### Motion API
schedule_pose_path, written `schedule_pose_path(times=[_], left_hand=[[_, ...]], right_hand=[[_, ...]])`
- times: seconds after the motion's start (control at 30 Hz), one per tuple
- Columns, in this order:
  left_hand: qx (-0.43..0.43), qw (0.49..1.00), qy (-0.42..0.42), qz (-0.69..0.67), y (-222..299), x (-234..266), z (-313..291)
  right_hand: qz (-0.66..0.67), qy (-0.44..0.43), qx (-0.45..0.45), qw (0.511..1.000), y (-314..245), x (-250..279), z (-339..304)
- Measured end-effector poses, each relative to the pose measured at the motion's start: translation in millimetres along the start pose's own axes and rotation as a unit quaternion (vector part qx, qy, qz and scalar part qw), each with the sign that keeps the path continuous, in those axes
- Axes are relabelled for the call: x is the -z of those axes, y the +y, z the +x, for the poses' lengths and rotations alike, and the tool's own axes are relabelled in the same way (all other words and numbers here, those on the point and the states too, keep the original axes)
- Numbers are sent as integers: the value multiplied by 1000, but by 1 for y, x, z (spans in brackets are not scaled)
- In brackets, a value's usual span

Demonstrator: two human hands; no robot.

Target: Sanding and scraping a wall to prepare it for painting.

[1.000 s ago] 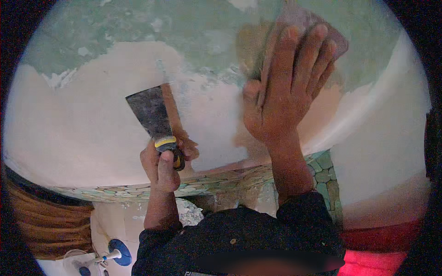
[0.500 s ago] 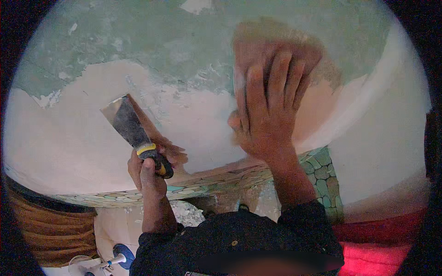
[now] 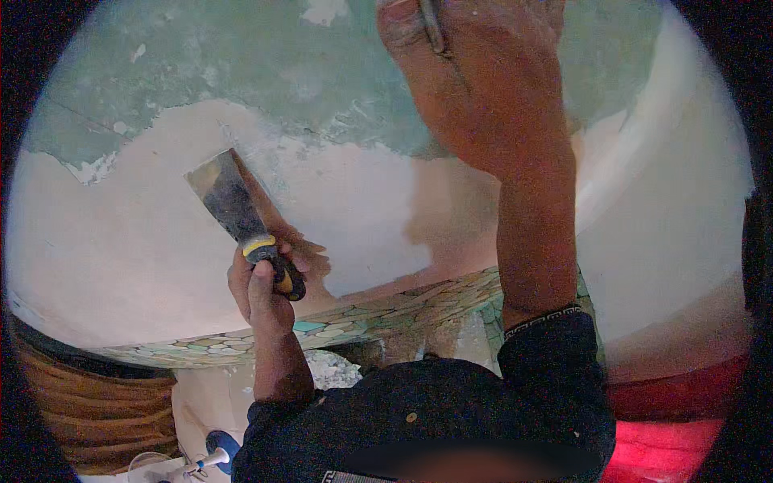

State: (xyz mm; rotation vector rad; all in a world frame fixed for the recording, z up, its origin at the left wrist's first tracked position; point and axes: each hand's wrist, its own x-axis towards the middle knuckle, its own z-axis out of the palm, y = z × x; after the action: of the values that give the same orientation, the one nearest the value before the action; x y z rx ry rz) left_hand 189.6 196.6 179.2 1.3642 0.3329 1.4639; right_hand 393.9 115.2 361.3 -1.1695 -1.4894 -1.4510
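Note:
My left hand (image 3: 262, 290) is closed round the black and yellow handle of a putty knife (image 3: 229, 193). Its wide metal blade points up and to the left, in front of the pale lower part of the wall (image 3: 129, 241). My right hand (image 3: 483, 56) reaches high onto the green part of the wall (image 3: 266, 56), and the picture's upper edge cuts off most of its fingers. A small reddish-brown patch shows beside a bent finger. It may be a thin piece held under the hand, but I cannot make it out.
Ragged flaking edges separate green paint from bare pale plaster. A stone-patterned border (image 3: 346, 326) runs along the wall's foot. White flakes (image 3: 330, 369) lie below it. Brown cloth (image 3: 88, 410) is at lower left, near a blue and white object (image 3: 217, 452); red cloth (image 3: 668, 451) is at lower right.
My right hand has moved up the wall, from flat fingers over a reddish-brown patch to the upper edge. My left hand and the putty knife have barely shifted.

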Motion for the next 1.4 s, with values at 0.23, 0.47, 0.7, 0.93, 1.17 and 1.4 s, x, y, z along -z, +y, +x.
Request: schedule_pose_path(times=[0.23, 0.47, 0.7, 0.93, 1.17, 1.4], left_hand=[[8, 1000, -27, 0, 6, 7, -3], [18, 999, -21, 30, -2, 16, -7], [42, 998, -24, 31, -2, 23, -10], [12, 999, -40, -11, -9, 18, -4], [14, 999, -29, -5, -3, 16, -4], [22, 1000, -18, -2, -5, 15, -6]], right_hand=[[4, -138, -57, 989, -24, -14, -70], [11, -168, -90, 982, -37, -18, -137], [-22, -114, -94, 989, -34, -28, -103], [19, 53, 73, 996, 15, -5, 4], [2, -97, -101, 990, -22, -16, -57], [14, -158, -103, 982, -38, -17, -139]])
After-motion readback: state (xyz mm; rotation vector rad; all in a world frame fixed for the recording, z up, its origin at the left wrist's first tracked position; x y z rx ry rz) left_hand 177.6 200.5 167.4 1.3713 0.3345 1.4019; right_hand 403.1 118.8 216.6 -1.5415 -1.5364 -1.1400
